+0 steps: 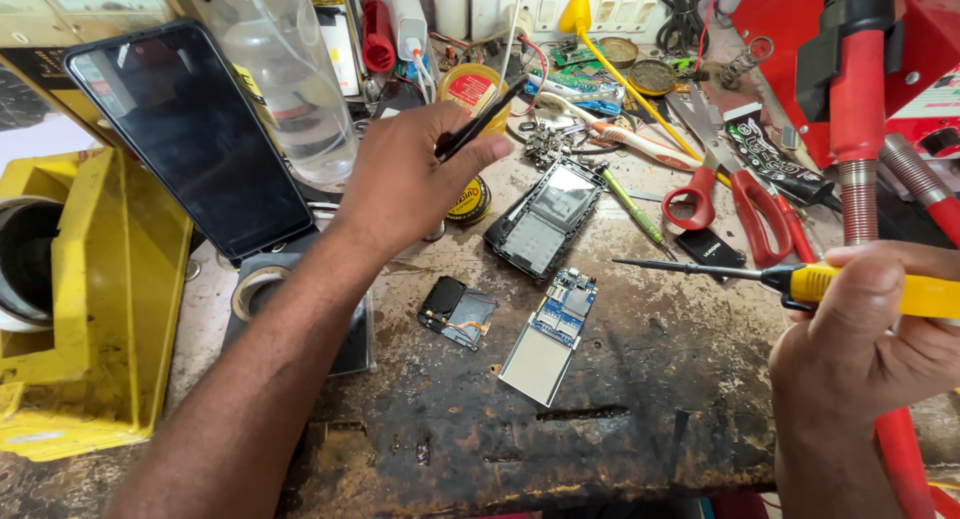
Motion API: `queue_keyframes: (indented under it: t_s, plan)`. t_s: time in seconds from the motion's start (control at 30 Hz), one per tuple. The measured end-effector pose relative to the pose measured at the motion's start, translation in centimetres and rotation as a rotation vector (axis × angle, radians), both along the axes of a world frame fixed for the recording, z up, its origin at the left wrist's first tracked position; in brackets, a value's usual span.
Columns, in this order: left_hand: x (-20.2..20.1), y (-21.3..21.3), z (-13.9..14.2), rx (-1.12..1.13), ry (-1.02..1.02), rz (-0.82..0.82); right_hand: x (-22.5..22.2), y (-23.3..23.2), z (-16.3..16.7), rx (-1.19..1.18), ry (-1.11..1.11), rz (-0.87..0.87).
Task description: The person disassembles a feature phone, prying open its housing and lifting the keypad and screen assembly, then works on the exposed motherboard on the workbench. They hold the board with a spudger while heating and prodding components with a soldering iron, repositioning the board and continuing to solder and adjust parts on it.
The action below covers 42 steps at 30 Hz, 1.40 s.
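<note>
My left hand reaches over the worn bench and pinches black tweezers that point up and to the right. Just right of it lies an opened black phone frame. Below the frame rest a blue circuit board with a silver display and a small black speaker part. At the right edge my right hand grips a yellow-handled screwdriver, its thin shaft pointing left towards the phone frame.
A smartphone with a dark screen leans at the left beside a yellow bin. Red-handled scissors, a clear bottle, round tins, a tape roll and a red hot-air tool crowd the bench.
</note>
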State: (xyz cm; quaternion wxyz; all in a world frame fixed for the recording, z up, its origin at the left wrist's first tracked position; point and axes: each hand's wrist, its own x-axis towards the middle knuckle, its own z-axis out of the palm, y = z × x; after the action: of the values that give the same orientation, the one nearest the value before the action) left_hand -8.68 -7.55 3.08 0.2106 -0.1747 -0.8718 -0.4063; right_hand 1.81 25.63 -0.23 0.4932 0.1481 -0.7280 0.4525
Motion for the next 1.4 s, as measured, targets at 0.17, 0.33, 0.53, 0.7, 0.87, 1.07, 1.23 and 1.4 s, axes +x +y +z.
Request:
queue_keyframes:
  t_s: [0.17,0.33,0.53,0.7,0.87,1.07,1.23,1.4]
  plan:
    - [-0.6,0.8,-1.2,0.351,-0.043,-0.206,-0.2,0.4,-0.6,-0.008,0.015,0.021]
    - [-0.8,1.2,-2.1,0.424,0.035,-0.449,-0.1,0.6,-0.7,0.009,0.012,0.005]
    - [-0.7,1.0,-1.8,0.564,-0.116,-0.619,0.1,0.2,-0.2,0.007,-0.011,-0.019]
    - [0.4,0.1,-1.5,0.411,-0.009,-0.416,0.2,0.1,0.0,0.033,0.0,0.003]
    - [1.8,-0.3,-2.4,0.417,-0.019,-0.336,0.3,0.3,-0.4,0.029,-0.009,-0.02]
    - [1.7,-0.1,-3.4,0.385,0.069,-0.319,0.2,0.4,-0.6,0.025,-0.031,-0.052]
    - [1.8,-0.3,-3.3,0.369,0.122,-0.282,0.2,0.2,-0.6,0.019,-0.046,-0.046]
    - [2.1,-0.1,-3.2,0.286,0.169,-0.268,0.1,0.6,-0.8,0.034,-0.02,-0.047]
